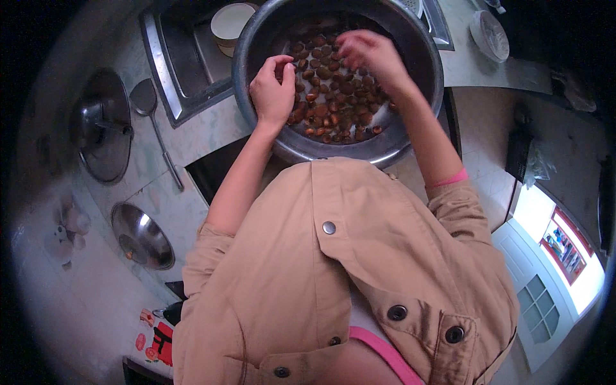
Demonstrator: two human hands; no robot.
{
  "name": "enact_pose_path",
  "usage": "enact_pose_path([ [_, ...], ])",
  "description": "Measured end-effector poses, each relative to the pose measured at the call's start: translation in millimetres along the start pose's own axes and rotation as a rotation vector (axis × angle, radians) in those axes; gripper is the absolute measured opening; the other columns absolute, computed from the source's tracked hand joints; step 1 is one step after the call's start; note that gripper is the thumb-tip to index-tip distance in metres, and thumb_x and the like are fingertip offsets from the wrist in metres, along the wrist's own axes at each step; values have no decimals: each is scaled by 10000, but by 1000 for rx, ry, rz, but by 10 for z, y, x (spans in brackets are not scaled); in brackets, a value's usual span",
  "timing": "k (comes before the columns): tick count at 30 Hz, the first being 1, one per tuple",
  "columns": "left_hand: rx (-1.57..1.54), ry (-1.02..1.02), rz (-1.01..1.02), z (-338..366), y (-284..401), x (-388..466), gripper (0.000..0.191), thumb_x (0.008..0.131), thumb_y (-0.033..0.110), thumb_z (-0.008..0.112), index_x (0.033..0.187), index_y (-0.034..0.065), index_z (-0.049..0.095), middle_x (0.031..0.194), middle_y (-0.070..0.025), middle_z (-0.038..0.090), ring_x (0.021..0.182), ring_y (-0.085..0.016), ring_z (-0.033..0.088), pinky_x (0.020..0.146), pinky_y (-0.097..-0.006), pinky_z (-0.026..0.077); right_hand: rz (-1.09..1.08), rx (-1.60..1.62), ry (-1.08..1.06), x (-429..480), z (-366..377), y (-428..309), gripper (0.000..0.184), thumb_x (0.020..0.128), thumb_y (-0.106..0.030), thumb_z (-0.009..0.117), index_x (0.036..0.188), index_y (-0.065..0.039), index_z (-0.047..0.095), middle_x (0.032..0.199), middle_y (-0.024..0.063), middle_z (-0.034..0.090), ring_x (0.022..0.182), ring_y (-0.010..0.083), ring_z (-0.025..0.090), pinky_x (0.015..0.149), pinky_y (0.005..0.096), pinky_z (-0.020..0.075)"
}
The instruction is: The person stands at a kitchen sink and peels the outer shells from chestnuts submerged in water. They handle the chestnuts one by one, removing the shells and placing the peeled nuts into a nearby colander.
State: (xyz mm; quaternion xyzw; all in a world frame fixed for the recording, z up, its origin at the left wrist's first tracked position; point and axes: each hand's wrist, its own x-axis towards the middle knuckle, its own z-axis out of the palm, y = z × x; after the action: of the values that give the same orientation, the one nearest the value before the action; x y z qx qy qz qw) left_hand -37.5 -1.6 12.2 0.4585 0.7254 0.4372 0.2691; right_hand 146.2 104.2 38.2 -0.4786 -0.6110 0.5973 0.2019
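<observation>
A large, wide metal basin [430,96] stands in front of me. Many small reddish-brown nuts or fruits [332,91] lie in what looks like water at its bottom; their exact kind cannot be told. My left hand [273,91] is over the basin's left side, fingers curled, with a gap between thumb and forefinger and nothing visible in it. Over the far right part of the basin is my right hand [368,53], fingers bent and blurred by motion. Whether it holds anything is hidden.
Behind the basin's left side is a metal sink [180,62] with a pale round container [232,21]. A pot lid [103,125], a spatula [156,130] and a metal bowl [144,236] lie on the left counter. At right are a covered bowl [490,36] and an open door [539,293].
</observation>
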Motion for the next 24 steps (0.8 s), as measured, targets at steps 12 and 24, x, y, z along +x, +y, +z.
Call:
enact_pose_path([
  [12,-32,12,37,23,-69,22,147,837,119,575,946,36,627,849,-119,664,753,-233,649,708,-326,504,-398,-822,-13,-229,722,376,157,788,-95,535,924,-44,595,902,147,615,871,327,606,704,451,498],
  [24,-59,22,42,44,-69,17,143,838,119,578,944,38,630,845,-117,664,747,-220,651,698,-315,502,-308,-937,-173,-552,344,466,268,741,-192,669,985,-100,609,894,109,536,915,280,502,764,385,458],
])
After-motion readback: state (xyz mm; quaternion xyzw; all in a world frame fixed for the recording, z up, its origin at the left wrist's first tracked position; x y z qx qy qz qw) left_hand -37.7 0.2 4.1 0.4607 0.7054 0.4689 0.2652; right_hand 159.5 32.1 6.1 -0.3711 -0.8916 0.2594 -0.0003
